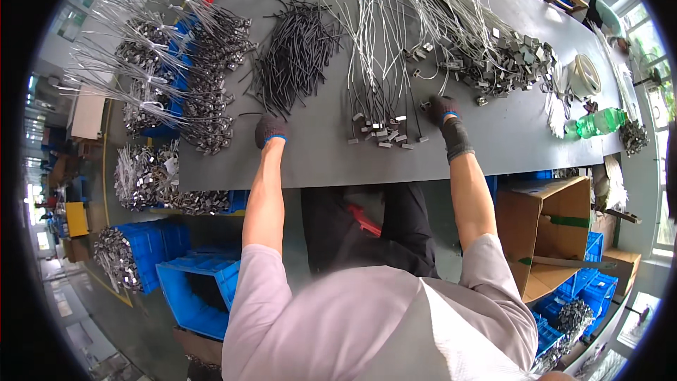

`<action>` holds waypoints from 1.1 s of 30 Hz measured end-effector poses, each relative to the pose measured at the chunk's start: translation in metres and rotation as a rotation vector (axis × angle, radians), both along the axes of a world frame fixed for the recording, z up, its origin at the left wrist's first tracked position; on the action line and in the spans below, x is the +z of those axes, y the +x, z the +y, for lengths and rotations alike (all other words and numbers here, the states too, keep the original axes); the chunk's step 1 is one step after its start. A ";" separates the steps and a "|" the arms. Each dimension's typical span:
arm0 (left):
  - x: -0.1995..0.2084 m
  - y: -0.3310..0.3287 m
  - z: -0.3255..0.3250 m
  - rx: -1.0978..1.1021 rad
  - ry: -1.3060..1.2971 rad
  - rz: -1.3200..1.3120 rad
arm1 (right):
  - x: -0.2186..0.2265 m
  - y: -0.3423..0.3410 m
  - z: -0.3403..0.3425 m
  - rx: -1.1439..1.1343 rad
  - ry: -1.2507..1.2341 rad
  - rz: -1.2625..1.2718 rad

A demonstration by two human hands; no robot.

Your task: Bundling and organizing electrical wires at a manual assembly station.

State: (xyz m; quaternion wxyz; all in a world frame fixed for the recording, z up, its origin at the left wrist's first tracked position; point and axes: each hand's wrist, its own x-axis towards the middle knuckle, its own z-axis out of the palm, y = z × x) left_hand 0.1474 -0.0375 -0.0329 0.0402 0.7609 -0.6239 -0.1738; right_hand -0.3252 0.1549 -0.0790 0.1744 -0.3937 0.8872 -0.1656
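My left hand (271, 130), in a dark knitted glove with a blue cuff edge, is closed at the near end of a pile of short black tubes (296, 53). One black tube (248, 113) pokes out beside its fingertips. At the right, my right hand (443, 109), gloved likewise with a dark wrist sleeve, pinches a pale wire with a small metal end piece (424, 106). Between the hands lies a spread bundle of pale wires (367, 28) with dark sleeves and metal blocks (384, 134) on their near ends.
A larger heap of wires with metal blocks (511, 60) lies at the right. Beyond it are a white roll (585, 76) and a green plastic bottle (599, 123). Wire bundles (211, 77) crowd the grey table's (317, 162) left side. Below stand a cardboard box (518, 233) and blue crates (197, 289).
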 end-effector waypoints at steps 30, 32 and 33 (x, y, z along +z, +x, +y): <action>0.033 0.006 0.104 0.038 0.282 1.103 | -0.021 0.140 0.465 -0.012 0.528 0.049; 0.043 -0.012 0.118 0.025 0.283 1.130 | -0.038 0.159 0.535 -0.068 0.796 -0.202; 0.048 -0.023 0.121 0.007 0.338 1.310 | -0.041 0.168 0.560 0.243 0.772 -0.074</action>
